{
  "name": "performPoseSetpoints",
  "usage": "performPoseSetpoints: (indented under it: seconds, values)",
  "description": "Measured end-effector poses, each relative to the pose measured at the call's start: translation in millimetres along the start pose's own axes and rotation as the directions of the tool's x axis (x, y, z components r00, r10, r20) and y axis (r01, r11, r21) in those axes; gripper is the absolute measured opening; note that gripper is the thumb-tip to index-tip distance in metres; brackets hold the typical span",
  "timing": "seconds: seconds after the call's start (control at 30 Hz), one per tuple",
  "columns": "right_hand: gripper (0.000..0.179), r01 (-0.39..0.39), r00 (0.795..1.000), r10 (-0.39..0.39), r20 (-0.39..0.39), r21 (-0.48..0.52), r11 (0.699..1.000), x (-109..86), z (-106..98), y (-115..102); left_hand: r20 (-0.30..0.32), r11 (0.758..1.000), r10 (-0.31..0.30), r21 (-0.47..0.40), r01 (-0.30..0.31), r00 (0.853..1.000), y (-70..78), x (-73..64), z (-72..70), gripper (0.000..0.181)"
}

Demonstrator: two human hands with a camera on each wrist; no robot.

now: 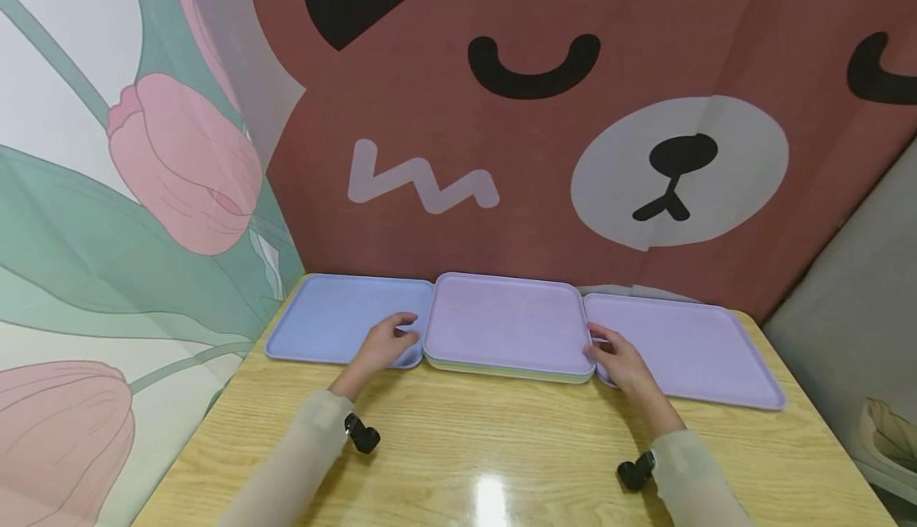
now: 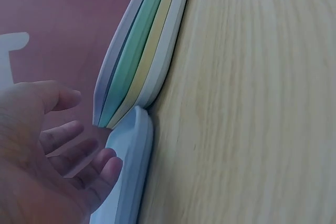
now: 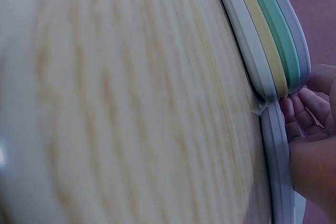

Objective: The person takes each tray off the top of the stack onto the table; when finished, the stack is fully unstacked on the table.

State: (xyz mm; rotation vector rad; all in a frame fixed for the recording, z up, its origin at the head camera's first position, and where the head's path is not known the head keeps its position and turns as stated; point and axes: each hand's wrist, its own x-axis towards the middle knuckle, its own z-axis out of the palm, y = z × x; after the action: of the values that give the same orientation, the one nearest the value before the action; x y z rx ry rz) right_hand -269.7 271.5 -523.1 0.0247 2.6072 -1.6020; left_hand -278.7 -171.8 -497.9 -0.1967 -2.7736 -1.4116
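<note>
A stack of shallow rectangular trays stands mid-table, with a lilac tray [image 1: 507, 324] uppermost. Below it, the left wrist view shows the edges of a green tray [image 2: 135, 51], a yellow tray [image 2: 149, 51] and a white tray [image 2: 167, 51]. My left hand [image 1: 387, 341] hovers over the right part of a blue tray [image 1: 337, 316], fingers loosely bent and apart from the stack. At the stack's right edge is my right hand [image 1: 622, 361], its relaxed fingertips [image 3: 287, 109] right at the corner. Under that hand lies the left end of another lilac tray [image 1: 688, 348].
The wooden table [image 1: 458, 447] extends in front of the trays. Behind them rises a wall covering [image 1: 430, 232] printed with a brown bear face. A floral covering [image 1: 64, 288] borders the left side, and a grey surface [image 1: 852, 304] stands at the right.
</note>
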Motion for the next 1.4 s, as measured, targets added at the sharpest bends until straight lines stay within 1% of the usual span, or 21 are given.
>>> performPoseSetpoints:
  seconds: [0.13,0.37,0.67,0.8,1.07,1.2,1.4]
  values:
    - [0.059,-0.009,1.0,0.009,-0.001,0.01,1.0,0.1,-0.2,0.6,0.001,1.0,0.003,-0.003,-0.003,1.0,-1.0,1.9,6.1,0.04]
    - [0.059,-0.008,1.0,0.008,-0.002,0.005,1.0,-2.8,1.2,-1.8,0.01,0.999,-0.015,-0.038,0.015,1.0,1.7,3.3,14.4,0.043]
    - [0.059,-0.012,1.0,0.012,0.004,0.014,1.0,-4.5,2.0,-3.3,0.025,0.998,-0.027,-0.048,0.028,0.999,0.9,5.8,22.0,0.045]
    - [0.058,-0.01,1.0,0.01,0.0,0.01,1.0,-4.4,2.0,-2.7,0.032,0.998,-0.019,-0.056,0.021,0.999,-0.3,6.8,23.6,0.05]
    - [0.058,-0.013,1.0,0.013,-0.008,0.015,1.0,-3.8,2.3,-2.0,0.055,0.996,-0.044,-0.072,0.048,0.998,-0.9,8.5,24.7,0.056]
    - [0.058,-0.01,1.0,0.01,-0.008,0.016,1.0,-2.6,1.7,-0.8,0.065,0.997,-0.043,-0.069,0.048,0.997,1.0,8.9,24.1,0.057]
    - [0.057,-0.004,1.0,0.004,-0.01,0.013,1.0,-1.5,1.7,-1.0,0.087,0.998,-0.033,-0.05,0.037,0.996,-2.8,11.7,24.9,0.059]
